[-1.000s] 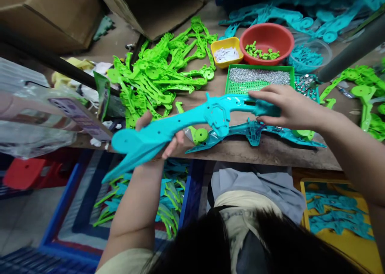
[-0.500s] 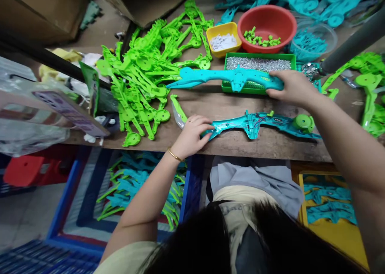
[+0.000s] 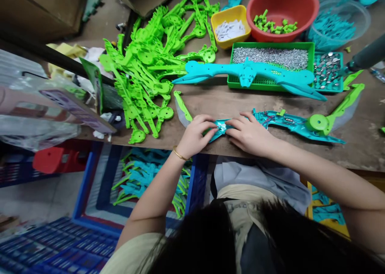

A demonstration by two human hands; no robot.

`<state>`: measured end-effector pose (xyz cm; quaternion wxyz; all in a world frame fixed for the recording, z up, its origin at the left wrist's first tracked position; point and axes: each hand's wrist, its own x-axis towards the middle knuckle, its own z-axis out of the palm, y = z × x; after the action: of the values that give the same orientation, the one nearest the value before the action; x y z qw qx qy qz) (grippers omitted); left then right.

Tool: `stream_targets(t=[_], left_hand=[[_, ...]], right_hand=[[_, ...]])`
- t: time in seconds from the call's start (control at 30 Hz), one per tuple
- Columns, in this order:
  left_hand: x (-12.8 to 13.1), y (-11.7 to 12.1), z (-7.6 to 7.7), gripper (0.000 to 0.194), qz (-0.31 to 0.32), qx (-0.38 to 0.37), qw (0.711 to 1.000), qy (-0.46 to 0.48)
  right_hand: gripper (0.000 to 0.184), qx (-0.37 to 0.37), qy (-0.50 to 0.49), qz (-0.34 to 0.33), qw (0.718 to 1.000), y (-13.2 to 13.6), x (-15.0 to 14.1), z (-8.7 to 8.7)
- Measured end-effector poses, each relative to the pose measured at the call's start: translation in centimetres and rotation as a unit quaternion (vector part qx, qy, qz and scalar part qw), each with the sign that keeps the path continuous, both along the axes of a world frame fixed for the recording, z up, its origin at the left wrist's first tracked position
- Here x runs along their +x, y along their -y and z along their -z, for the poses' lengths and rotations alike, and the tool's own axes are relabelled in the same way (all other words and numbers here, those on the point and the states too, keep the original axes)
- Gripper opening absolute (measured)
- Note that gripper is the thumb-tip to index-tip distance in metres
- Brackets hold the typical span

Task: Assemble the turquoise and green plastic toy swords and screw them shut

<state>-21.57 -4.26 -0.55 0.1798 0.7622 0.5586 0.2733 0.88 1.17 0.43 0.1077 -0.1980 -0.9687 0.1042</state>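
The open blue shell (image 3: 296, 125) lies in front of the green tray (image 3: 267, 86), wired inside up, apparently so its parts sit within your reach. Your left hand (image 3: 196, 134) and right hand (image 3: 251, 133) bend their fingers over its left stretch, likely steadying it; whether they clamp cannot be told. The blue cover (image 3: 224, 69) rests across the tray, presumably out of your way.

Turquoise bow-shaped shell (image 3: 297, 129), hollow side up, wires (image 3: 267, 119) visible, lengthwise near the workbench's (image 3: 331, 157) front edge
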Motion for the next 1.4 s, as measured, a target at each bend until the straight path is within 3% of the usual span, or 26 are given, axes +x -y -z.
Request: stream_targets(t=[0.17,0.27,0.4,0.5,0.63,0.87,1.07,1.27,1.4], left_hand=[[-0.3,0.1,-0.3,0.015,0.020,-0.012,1.000,-0.001],[-0.2,0.0,-0.3,0.013,0.017,-0.024,1.000,-0.010],[0.2,-0.1,0.2,0.015,-0.008,-0.015,0.999,-0.040],[0.5,-0.2,0.7,0.016,-0.012,-0.007,0.998,-0.063],[0.7,-0.3,1.0,0.020,-0.010,0.006,0.997,-0.076],[0.6,-0.2,0.9,0.015,0.000,-0.008,0.998,-0.068],[0.7,0.0,0.6,0.015,-0.014,-0.013,0.999,-0.035],[0.9,-0.1,0.8,0.016,-0.028,-0.022,0.995,-0.088],[1.5,-0.1,0.0,0.018,-0.020,-0.026,0.991,-0.132]], right_hand=[[0.032,0.081,0.000,-0.002,0.997,-0.2,-1.1,1.3],[0.033,0.041,-0.010,0.014,0.999,-0.6,-1.1,1.0],[0.029,-0.024,-0.014,0.128,0.991,-1.6,-0.7,1.0],[0.026,-0.051,-0.012,0.161,0.986,-2.3,-0.2,1.2],[0.024,-0.104,-0.024,0.151,0.983,-2.3,0.4,1.1],[0.025,-0.076,-0.007,0.069,0.995,-1.0,-0.5,0.5],[0.025,-0.088,-0.006,0.073,0.993,-0.8,-1.6,0.9],[0.019,-0.102,-0.037,0.188,0.976,-1.6,-0.8,1.0],[0.019,-0.095,-0.032,0.214,0.972,-1.6,-0.7,1.1]])
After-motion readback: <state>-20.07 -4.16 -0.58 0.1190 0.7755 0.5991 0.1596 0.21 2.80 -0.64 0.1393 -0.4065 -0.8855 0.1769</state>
